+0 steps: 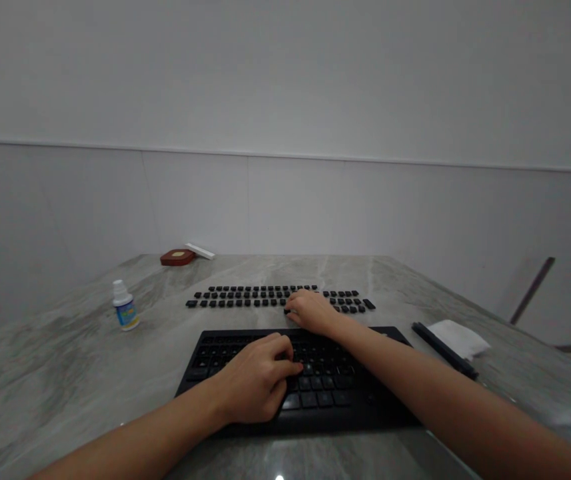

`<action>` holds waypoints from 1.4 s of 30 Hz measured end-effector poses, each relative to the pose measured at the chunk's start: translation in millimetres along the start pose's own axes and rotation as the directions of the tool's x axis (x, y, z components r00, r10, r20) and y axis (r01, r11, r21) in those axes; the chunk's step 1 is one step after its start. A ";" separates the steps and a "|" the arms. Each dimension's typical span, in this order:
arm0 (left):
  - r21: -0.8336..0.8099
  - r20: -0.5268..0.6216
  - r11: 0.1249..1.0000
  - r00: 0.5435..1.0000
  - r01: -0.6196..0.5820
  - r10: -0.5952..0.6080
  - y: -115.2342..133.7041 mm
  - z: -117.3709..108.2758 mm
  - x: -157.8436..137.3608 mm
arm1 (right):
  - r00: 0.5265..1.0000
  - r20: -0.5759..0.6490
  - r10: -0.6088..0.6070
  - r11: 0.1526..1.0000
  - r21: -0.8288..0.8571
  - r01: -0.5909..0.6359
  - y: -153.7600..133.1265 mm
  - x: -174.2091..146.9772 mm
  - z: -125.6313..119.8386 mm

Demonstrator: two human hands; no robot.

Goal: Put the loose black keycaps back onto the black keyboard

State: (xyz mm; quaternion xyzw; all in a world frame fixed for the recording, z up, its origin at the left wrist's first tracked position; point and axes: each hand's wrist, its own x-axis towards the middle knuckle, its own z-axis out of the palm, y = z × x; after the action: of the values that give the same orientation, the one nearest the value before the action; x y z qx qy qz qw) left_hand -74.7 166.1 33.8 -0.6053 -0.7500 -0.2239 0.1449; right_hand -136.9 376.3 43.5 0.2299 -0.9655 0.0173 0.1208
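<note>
A black keyboard (335, 419) lies on the grey marbled table, several of its keycaps in place. My left hand (258, 380) rests over its middle, index finger stretched out onto a key and thumb apart, holding nothing visible. Beyond the keyboard, loose black keycaps (235, 303) are laid out in rows. My right hand (310, 310) reaches across the keyboard to the nearer rows, its fingertips pinched on a dark keycap (286, 311). That hand and its forearm hide part of the rows and of the keyboard's right side.
A white bottle with a blue label (126, 313) stands at the left. A red-brown box (176, 257) and a white bar-shaped item (200, 251) lie at the back left. To the right are a long black strip (444, 349) and a white tissue (459, 338). A wall (285, 200) rises behind.
</note>
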 end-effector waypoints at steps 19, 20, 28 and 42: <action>-0.021 0.013 1.000 1.000 -0.013 0.013 -0.8 -1.3 -0.3 | 0.936 0.061 0.347 0.215 0.966 -0.142 -19.7 -117.2 -19.1; -0.026 0.012 1.000 1.000 -0.017 0.017 -0.7 -1.4 -0.3 | 0.929 0.126 0.348 0.049 0.987 -0.152 -19.4 -117.9 -19.7; -0.022 0.023 1.000 1.000 -0.006 0.007 0.6 -1.8 -1.0 | 0.929 0.305 0.210 -0.435 0.880 -0.191 -21.3 -105.3 -22.3; -0.022 0.006 0.999 0.999 -0.049 0.049 3.4 -3.8 -0.7 | 0.922 -0.108 0.372 0.294 0.956 -0.007 -32.3 -114.0 -14.7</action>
State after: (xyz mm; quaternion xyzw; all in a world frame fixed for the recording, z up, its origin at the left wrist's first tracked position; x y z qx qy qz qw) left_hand -71.4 164.2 37.3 -0.6259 -0.7329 -0.2265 0.1411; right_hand -20.5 398.9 29.6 0.1331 -0.7603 0.6260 0.1113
